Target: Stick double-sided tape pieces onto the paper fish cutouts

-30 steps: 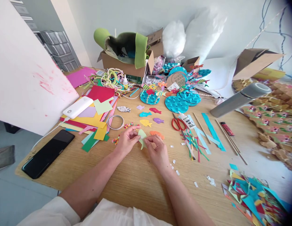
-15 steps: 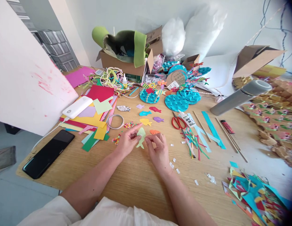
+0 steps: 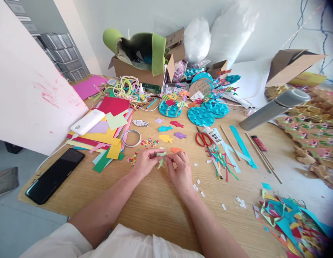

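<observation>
My left hand [image 3: 147,163] pinches a light green paper fish [image 3: 161,162] between thumb and forefinger, its tail pointing toward me. My right hand [image 3: 179,168] is closed in a pinch at the fish's right edge; whatever is between those fingertips is hidden or too small to make out. Just beyond the hands lie paper fish: an orange fish [image 3: 176,150] partly behind my right hand, a yellow fish [image 3: 165,138], a purple fish [image 3: 180,135], a blue fish [image 3: 165,128] and a red fish [image 3: 176,124]. Small coloured paper bits [image 3: 149,143] are scattered beyond my left hand.
Left are stacked coloured paper [image 3: 114,107], a white power bank [image 3: 87,121] and a phone [image 3: 56,175]. Right are red-handled scissors [image 3: 203,138], a glue tube [image 3: 213,134], paper strips, sticks and a grey bottle [image 3: 274,110]. Paper scraps [image 3: 295,222] heap at the lower right.
My left forefinger has come down across the light green fish, covering more of its upper part. The right hand stays nearly still beside it.
</observation>
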Demonstrator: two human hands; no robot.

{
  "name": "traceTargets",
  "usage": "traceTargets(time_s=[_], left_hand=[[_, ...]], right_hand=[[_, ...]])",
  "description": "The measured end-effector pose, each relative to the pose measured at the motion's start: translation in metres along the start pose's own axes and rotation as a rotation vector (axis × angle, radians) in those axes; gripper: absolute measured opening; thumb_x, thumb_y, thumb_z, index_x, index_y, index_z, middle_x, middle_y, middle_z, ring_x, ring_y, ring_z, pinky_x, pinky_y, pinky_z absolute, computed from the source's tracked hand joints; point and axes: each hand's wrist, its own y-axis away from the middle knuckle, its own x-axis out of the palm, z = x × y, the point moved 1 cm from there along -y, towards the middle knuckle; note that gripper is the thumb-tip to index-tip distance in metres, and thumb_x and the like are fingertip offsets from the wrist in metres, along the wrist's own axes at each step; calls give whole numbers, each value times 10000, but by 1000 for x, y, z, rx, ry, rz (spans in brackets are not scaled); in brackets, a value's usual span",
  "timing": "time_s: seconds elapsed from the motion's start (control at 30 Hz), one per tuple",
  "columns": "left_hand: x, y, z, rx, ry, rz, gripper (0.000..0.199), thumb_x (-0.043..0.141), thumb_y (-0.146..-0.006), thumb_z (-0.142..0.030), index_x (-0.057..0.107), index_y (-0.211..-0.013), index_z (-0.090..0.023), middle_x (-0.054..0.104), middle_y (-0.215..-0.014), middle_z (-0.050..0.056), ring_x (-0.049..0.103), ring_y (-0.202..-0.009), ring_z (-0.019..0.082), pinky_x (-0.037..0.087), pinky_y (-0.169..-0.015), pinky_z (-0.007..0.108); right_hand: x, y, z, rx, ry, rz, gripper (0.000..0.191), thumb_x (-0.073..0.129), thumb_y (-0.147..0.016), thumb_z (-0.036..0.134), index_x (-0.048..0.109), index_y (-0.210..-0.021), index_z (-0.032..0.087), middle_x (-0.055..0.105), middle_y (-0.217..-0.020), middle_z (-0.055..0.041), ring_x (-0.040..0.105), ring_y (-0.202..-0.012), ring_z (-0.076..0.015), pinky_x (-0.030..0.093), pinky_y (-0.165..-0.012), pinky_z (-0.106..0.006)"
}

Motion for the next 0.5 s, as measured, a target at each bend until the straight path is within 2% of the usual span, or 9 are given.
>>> traceTargets(time_s=[0.3,0.5], left_hand=[[-1,0,-1,-51,-79,-12,263,722,-644,-191,771,-901,-166,768,-940,66,711,-870,213,546,-837,326],[0,1,-2,-38,-140,-27,250,710,-659,-168,770,-902,-172,770,-924,61,716,-851,212,550,-814,316]], right_hand=[[1,1,-2,2,-2,8,120,536,-913,185,631,-843,200,563,-809,-44,522,-852,-207,429,-764,-363],[0,1,-1,-5,12,19,129,525,-915,180,622,-833,200,553,-801,-43,508,-822,-203,424,-753,-362]])
